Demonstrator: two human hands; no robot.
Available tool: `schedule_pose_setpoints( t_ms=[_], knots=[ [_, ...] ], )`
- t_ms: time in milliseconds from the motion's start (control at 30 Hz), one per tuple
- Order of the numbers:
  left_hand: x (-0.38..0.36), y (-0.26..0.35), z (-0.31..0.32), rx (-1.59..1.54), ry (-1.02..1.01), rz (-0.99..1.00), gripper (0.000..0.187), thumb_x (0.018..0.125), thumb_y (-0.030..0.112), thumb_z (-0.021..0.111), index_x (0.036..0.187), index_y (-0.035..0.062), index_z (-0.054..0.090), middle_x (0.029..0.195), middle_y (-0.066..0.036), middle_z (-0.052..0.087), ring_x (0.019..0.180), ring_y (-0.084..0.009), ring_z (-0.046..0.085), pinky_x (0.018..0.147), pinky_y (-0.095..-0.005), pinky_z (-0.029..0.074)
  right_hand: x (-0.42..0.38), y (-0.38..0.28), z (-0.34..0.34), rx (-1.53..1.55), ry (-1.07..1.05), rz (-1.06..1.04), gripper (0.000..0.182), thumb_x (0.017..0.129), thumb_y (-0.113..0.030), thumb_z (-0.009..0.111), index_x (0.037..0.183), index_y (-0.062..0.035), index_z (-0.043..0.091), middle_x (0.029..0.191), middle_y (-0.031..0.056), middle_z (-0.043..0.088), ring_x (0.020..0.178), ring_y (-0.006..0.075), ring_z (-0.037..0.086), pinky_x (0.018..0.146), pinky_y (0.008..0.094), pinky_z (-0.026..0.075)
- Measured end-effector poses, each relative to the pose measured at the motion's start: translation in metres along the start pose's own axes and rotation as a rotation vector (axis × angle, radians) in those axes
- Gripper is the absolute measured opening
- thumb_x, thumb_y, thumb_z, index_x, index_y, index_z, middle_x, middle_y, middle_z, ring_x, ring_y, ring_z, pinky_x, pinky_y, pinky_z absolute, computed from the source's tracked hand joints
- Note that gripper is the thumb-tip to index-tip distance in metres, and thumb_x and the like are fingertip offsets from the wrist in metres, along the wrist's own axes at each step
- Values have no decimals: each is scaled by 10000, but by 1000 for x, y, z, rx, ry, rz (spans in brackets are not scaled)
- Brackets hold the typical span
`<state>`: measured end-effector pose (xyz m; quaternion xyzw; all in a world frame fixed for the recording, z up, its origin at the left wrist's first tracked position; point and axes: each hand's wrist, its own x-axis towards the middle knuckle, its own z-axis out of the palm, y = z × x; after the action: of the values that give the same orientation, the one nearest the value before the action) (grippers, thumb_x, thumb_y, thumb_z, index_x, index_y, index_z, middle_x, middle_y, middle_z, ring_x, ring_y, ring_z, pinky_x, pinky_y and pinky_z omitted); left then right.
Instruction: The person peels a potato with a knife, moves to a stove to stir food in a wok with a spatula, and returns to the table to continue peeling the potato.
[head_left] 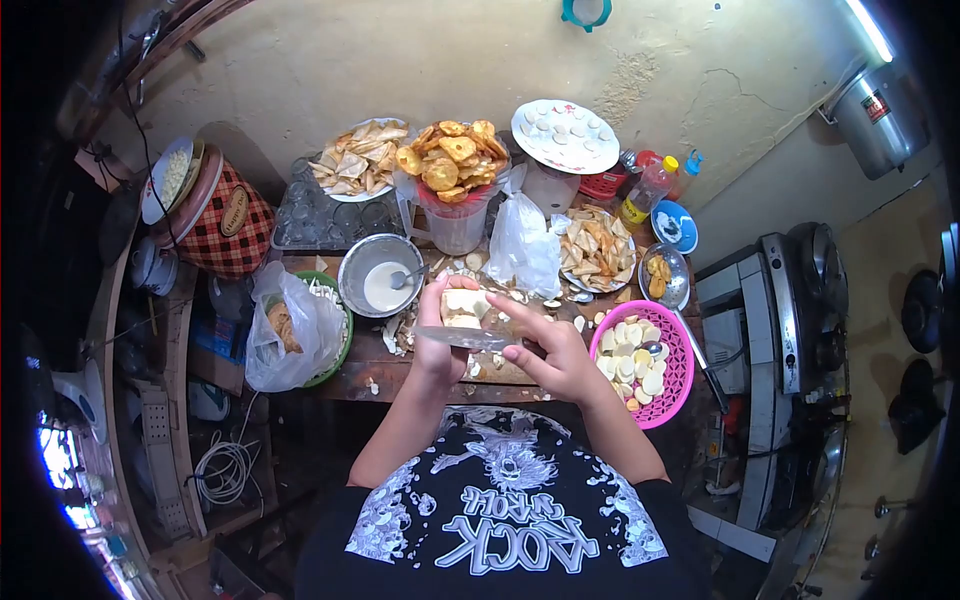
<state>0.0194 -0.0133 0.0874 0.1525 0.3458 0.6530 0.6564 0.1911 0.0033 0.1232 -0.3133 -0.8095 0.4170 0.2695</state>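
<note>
In front of my chest, my left hand (436, 330) is closed around a pale peeled tuber (463, 304), whose exact kind I cannot make out. Across the tuber's near side lies a flat, greyish knife blade (462, 338). My right hand (552, 352) grips the knife's right end, with the index finger reaching towards the tuber and the thumb below; its handle is hidden. To the right of my right hand, a pink basket (681, 368) holds many pale round slices (628, 352) and a spoon. Scraps and peelings litter the wooden table (385, 380) under my hands.
A bowl of white batter (385, 287) with a spoon stands left of my hands; beyond it are fried slices (455, 160) and plates of folded pastries (597, 247). A plastic bag (290, 330) sits on a green basin at left. A skimmer (664, 275) lies right, near a stove (778, 310).
</note>
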Motion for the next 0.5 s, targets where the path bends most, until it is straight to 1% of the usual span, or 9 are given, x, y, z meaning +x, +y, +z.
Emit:
schedule_pose_setpoints(
  t_ms=[100, 133, 200, 333, 400, 500],
  knots=[
    [-6, 6, 11, 22, -23, -17, 359, 937, 400, 326, 929, 95, 514, 697, -40, 551, 544, -143, 558, 435, -256, 437, 4, -13, -4, -192, -47, -39, 523, 850, -259, 578, 1342, -136, 451, 568, 82, 502, 512, 219, 527, 518, 316, 398],
    [-7, 7, 11, 14, -31, -20, 352, 934, 393, 329, 924, 93, 513, 705, -43, 548, 553, -144, 557, 450, -257, 445, 4, -10, -2, -204, -6, -87, 507, 848, -271, 574, 1327, -141, 467, 528, 87, 483, 495, 273, 538, 494, 344, 398],
    [-8, 9, 10, -1, -46, -21, 339, 929, 381, 337, 915, 90, 509, 721, -49, 541, 570, -147, 557, 480, -259, 462, 4, -13, -3, -241, 3, -101, 503, 849, -280, 575, 1322, -144, 473, 529, 88, 484, 498, 267, 542, 494, 350, 398],
    [-8, 10, 8, 67, -83, 35, 316, 920, 364, 350, 909, 87, 502, 763, -41, 513, 626, -132, 548, 515, -253, 467, 4, -22, -9, -282, 8, -110, 496, 847, -283, 580, 1314, -147, 482, 533, 89, 495, 508, 268, 549, 500, 360, 404],
    [-11, 12, 10, 96, -69, 34, 309, 917, 358, 355, 904, 85, 498, 786, -40, 501, 662, -124, 539, 541, -251, 463, 4, -25, -11, -305, -11, -104, 510, 845, -290, 584, 1322, -150, 472, 541, 90, 501, 521, 271, 557, 505, 364, 410],
    [-10, 11, 8, 140, -73, 54, 286, 906, 334, 360, 898, 82, 494, 830, -42, 500, 726, -122, 528, 611, -261, 454, 5, -25, -10, -349, -36, -92, 550, 840, -309, 590, 1345, -151, 439, 577, 99, 529, 542, 276, 571, 514, 371, 421]
  ],
)
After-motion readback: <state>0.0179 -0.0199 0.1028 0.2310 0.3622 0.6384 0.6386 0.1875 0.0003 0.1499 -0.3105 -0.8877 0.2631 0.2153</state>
